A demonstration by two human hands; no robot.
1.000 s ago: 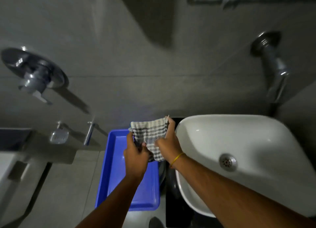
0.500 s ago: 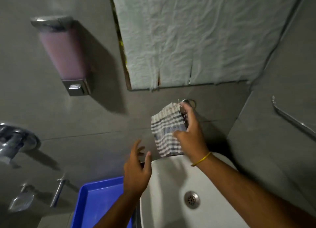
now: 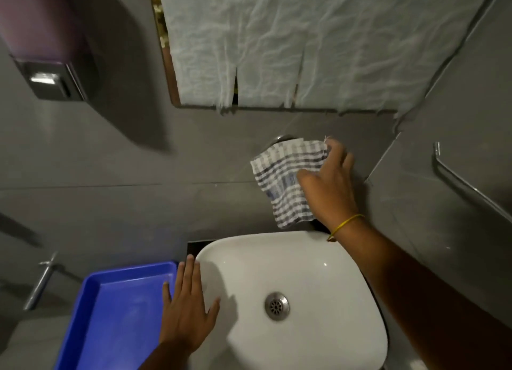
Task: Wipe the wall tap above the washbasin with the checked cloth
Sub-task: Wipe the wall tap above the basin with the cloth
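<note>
Since the checked cloth (image 3: 288, 179) is draped right over the wall tap (image 3: 282, 138), all I can see of the tap is a sliver of chrome poking out above the cloth's top edge, on the wall straight above the washbasin (image 3: 299, 261). My right hand (image 3: 329, 186) is clamped on the cloth's right side, thumb on the front and fingers wrapped behind, which I reckon is so the fabric gets pinched around the tap body instead of just brushing it. The lower corner hangs loose just above the washbasin's back rim.

My left hand (image 3: 185, 311) holds nothing, fingers spread flat on the washbasin's left rim. Looks like a brace so I can lean in toward the wall.

Just left of the washbasin sits a blue tray (image 3: 116, 308), touching or nearly touching the rim. The surface under it is grey and dim, hard to make out much. Room is dark grey tile all round. High above the washbasin there's a crinkled white sheet (image 3: 304, 42) covering what might be a mirror, can't tell. Up and well left of the washbasin is a soap dispenser (image 3: 44, 51), and off to its right a metal rail (image 3: 468, 186) on the side wall.

Wiping seems to be just getting started.
</note>
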